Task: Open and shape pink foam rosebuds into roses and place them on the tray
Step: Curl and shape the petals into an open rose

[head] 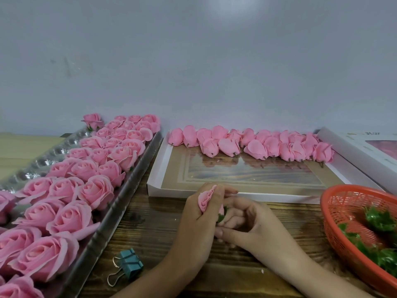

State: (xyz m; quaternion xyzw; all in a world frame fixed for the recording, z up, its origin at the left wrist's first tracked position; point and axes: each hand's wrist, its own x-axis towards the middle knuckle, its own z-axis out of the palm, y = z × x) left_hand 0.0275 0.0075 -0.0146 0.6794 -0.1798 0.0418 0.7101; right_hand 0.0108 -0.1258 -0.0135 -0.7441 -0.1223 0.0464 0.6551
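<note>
Nearest, a clip (129, 264) is lying on the table (154, 222), just beside the tray (103, 224). Above it the two hands are meeting over the wood. The left hand (199, 216) is wrapping its curled fingers round a bud (205, 200), whose pink petals are poking out between thumb and forefinger. The right hand (247, 224) is curling in from the other side, its fingertips pinching at the bud's green base (221, 217); the exact grip there is partly hidden by the left hand.

Judging by the tight petals, the opening step is only getting under way. The next move is probably calling for a steady hold on the base while the outer petals are being peeled back gently, since the foam looks likely to crease or tear.

To the left, opened roses (71, 211) are filling the tray in close rows, so a free spot will need finding. To the right, a basket (335, 214) is holding green leaves (378, 218). Beyond the hands, a box lid (156, 175) is lying flat, and along its far edge more closed buds (253, 145) are waiting in a row against the wall.
</note>
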